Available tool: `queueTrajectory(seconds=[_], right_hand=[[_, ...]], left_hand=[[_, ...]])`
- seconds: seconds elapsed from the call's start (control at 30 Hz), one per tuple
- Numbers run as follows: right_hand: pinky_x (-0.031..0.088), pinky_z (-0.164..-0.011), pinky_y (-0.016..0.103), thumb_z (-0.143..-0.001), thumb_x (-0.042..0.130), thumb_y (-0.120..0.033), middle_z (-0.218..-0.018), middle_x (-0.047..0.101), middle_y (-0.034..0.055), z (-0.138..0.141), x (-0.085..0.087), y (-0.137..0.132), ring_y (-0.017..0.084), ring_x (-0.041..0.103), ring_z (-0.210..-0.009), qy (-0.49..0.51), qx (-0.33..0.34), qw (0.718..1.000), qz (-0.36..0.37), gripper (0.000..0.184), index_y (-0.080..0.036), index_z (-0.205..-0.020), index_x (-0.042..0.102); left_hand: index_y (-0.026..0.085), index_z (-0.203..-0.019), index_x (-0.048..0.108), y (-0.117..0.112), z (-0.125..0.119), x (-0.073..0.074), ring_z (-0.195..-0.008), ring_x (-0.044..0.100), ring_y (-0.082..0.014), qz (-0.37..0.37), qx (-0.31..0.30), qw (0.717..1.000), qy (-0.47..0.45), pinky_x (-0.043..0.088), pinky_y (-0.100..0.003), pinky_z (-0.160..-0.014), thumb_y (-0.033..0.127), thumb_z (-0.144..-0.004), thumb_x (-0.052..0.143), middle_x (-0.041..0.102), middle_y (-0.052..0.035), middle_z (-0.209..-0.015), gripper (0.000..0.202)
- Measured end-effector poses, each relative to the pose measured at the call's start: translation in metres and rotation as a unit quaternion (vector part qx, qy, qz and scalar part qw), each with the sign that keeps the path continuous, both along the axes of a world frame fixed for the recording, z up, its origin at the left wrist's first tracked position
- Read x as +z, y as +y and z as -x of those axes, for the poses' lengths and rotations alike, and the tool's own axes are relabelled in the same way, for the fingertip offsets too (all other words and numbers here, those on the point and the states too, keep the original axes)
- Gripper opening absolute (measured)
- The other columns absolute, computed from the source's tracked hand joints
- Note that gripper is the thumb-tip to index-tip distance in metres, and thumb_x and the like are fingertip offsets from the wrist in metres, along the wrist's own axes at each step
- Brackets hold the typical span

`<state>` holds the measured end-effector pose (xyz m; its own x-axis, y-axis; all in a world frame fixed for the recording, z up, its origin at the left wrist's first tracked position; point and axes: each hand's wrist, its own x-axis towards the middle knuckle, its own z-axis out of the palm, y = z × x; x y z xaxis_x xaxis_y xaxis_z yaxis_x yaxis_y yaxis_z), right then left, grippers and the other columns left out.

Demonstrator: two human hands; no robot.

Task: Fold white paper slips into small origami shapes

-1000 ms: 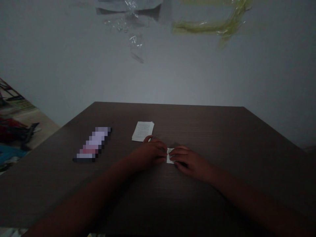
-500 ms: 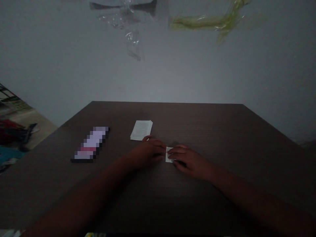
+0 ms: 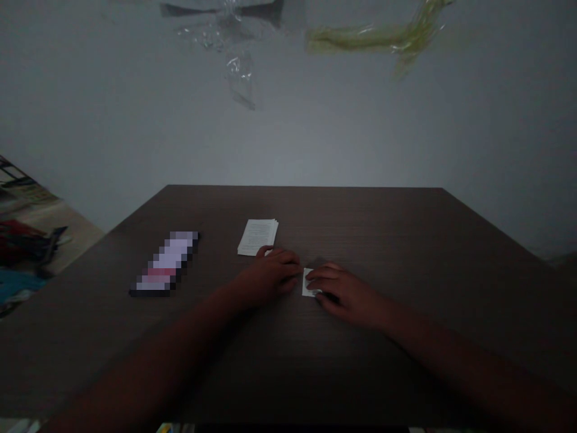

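Note:
A small white piece of paper [image 3: 306,290], apparently folded, lies on the dark wooden table just right of the middle. My right hand [image 3: 345,291] is on it, fingertips pressing its top and thumb at the near side, so most of the paper is hidden. My left hand [image 3: 270,276] rests just left of the paper, its fingers loosely bent and a little apart, with nothing visible in them. Behind that hand is a stack of white printed sheets [image 3: 258,236], whose near right corner my left fingers overlap; whether they touch it I cannot tell.
A phone [image 3: 166,264] with a blurred-out screen lies on the left of the table [image 3: 360,222]. A pale wall [image 3: 342,126] with strips of clear and yellow tape [image 3: 360,39] rises behind the far edge. Red and blue items [image 3: 22,282] are on the floor at left.
My left hand has shifted slightly left, opening a small gap to the white paper. My right hand stays in place on it.

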<state>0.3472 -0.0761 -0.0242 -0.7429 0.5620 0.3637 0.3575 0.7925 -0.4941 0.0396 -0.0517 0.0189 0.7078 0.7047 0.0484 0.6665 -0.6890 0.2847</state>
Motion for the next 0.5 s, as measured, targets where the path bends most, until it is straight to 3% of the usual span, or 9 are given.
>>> queueTrajectory(seconds=[0.23, 0.5], right_hand=[[0.069, -0.133, 0.059, -0.12, 0.079, -0.015, -0.149, 0.093, 0.0131, 0.0014, 0.0027, -0.0017, 0.032, 0.086, -0.143, 0.004, -0.001, 1.0, 0.007, 0.03, -0.027, -0.144, 0.091], [0.068, -0.133, 0.06, -0.12, 0.077, -0.015, -0.152, 0.092, 0.0129, 0.0007, 0.0014, -0.0006, 0.033, 0.085, -0.145, 0.014, 0.005, 1.0, 0.021, 0.036, -0.029, -0.15, 0.09]], left_hand=[[0.027, -0.147, 0.092, 0.0032, 0.003, 0.0001, -0.154, 0.079, -0.0362, 0.024, -0.005, 1.0, 0.003, 0.052, -0.06, -0.141, 0.014, -0.12, 0.076, 0.088, -0.0102, -0.16, 0.034], [0.03, -0.138, 0.095, 0.0038, -0.0011, 0.0026, -0.151, 0.081, -0.0362, 0.047, 0.015, 0.999, 0.0, 0.054, -0.056, -0.138, 0.022, -0.121, 0.082, 0.089, -0.0074, -0.155, 0.023]])
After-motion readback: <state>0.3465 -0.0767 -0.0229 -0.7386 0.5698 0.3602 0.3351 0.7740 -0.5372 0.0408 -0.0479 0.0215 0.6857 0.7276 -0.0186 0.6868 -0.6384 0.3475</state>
